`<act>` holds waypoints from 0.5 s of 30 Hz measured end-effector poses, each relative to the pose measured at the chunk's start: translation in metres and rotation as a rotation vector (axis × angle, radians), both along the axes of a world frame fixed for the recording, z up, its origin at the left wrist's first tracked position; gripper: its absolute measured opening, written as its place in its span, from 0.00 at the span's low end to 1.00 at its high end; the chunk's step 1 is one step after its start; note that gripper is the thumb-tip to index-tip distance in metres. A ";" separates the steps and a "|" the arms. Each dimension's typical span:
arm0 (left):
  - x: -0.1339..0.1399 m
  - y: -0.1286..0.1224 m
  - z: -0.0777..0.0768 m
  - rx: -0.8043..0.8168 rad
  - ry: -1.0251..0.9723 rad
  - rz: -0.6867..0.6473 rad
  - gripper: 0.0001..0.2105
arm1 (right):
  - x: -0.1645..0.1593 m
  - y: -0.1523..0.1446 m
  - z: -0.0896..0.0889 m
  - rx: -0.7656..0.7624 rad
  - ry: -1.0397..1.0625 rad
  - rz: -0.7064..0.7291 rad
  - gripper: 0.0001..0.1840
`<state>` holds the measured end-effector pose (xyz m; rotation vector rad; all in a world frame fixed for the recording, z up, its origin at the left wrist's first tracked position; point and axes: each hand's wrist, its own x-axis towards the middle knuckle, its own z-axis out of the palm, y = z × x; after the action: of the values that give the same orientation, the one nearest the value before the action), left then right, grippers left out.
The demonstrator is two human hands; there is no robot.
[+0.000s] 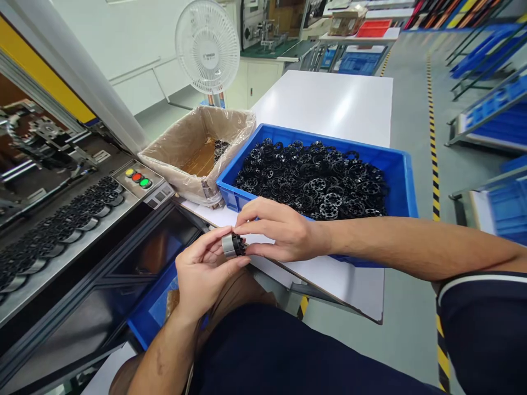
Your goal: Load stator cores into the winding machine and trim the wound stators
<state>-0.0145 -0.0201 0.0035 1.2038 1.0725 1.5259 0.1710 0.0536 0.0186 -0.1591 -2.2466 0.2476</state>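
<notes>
Between my two hands is a small stator core [228, 247], a silver metal cylinder with a black toothed plastic end piece [239, 244] on its right side. My left hand [201, 271] grips the metal body between thumb and fingers. From the right, my right hand [284, 230] pinches the black end piece with thumb and fingertips. Just behind my right hand a blue crate [401, 186] holds many loose black plastic rings [313, 175] with toothed, spoked shapes. Part of the held piece is hidden by my fingers.
Left stands a machine with rows of similar cores [88, 222] on its metal ledge and yellow, red and green buttons [137, 178]. A plastic-lined box [173, 145] sits beside the crate on a white table [329, 104]. Behind is a fan [208, 49].
</notes>
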 end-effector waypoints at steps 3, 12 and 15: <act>-0.001 0.002 0.000 -0.032 -0.029 -0.017 0.24 | 0.000 -0.001 0.000 0.000 0.002 -0.001 0.13; 0.000 0.003 -0.004 -0.019 -0.048 -0.042 0.23 | 0.000 -0.001 0.000 -0.007 -0.010 -0.003 0.19; 0.001 0.002 -0.003 -0.031 -0.048 -0.041 0.24 | 0.001 -0.001 0.001 0.022 -0.008 -0.013 0.17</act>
<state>-0.0140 -0.0176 0.0002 1.1558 1.0305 1.4939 0.1722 0.0522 0.0200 -0.1635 -2.2544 0.2159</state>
